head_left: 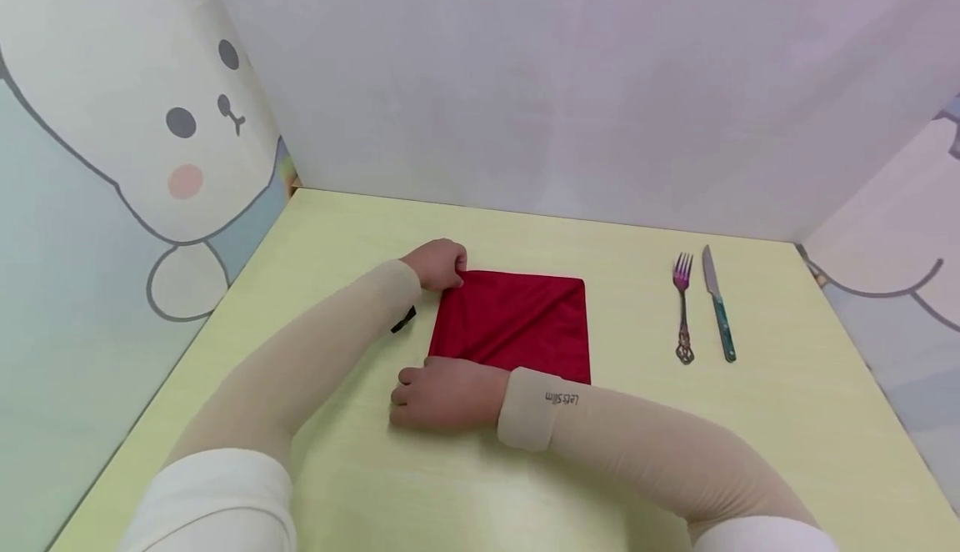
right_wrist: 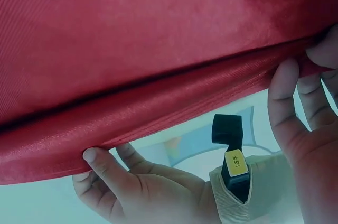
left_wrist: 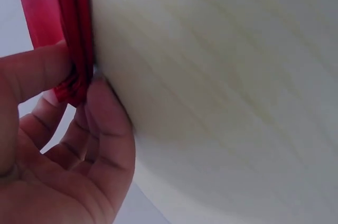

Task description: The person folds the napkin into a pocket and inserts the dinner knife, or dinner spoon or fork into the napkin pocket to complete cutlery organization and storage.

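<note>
A red cloth napkin, folded into a rough square with diagonal creases, lies on the table in the head view. My left hand pinches its far left corner; the left wrist view shows the folded layers between thumb and fingers. At the near left corner, my right hand grips the cloth, its fingertips partly hidden from above. From the right wrist view, both hands hold the same left edge of the napkin, the right hand at one end and the left hand further along.
To the right of the napkin, a fork and a knife with a green handle lie side by side on the pale yellow table. Curtains with cartoon figures border the table at the back and sides.
</note>
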The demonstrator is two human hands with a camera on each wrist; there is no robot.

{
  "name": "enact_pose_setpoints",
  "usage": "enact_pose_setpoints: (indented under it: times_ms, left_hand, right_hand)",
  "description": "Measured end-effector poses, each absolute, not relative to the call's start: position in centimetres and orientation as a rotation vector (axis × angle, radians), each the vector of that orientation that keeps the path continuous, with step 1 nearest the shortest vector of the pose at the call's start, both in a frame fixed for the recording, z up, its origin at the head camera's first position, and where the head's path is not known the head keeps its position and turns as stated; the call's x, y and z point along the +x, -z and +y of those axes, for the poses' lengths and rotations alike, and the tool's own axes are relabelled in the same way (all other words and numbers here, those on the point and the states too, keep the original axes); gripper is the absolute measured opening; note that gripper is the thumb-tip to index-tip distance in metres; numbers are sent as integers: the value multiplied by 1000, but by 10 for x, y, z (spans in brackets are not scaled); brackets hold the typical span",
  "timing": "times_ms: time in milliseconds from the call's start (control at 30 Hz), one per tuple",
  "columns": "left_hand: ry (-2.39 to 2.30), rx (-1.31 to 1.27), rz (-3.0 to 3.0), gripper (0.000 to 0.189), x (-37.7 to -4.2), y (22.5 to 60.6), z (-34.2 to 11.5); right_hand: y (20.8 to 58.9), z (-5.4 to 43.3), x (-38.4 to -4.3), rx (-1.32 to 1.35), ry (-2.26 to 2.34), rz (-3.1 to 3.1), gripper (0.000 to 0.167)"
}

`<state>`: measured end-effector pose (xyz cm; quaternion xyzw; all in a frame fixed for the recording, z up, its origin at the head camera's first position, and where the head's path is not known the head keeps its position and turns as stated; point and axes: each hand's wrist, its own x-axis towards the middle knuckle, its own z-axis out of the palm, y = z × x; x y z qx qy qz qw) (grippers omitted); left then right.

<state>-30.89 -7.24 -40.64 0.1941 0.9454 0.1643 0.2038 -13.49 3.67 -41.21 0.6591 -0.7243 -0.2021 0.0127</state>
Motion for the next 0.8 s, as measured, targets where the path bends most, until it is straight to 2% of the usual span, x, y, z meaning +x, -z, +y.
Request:
enact_pose_setpoints:
  times_ms: [333, 500, 667, 800]
  left_hand:
    - [-591, 510, 2559, 8, -306, 402, -77]
    - [-649, 526, 2520, 17, -304, 404, -77]
    - [-788, 573, 2465, 19, -308, 408, -77]
    - [-958, 576, 2392, 14, -310, 407, -76]
  right_hand:
    - [409, 46, -128, 2007, 652, -2253, 12]
    - [408, 56, -123, 1937, 424, -2414, 3]
    - [408, 58, -116, 1671, 339, -2580, 4]
    - [409, 56, -110, 1318, 170, -2796, 24]
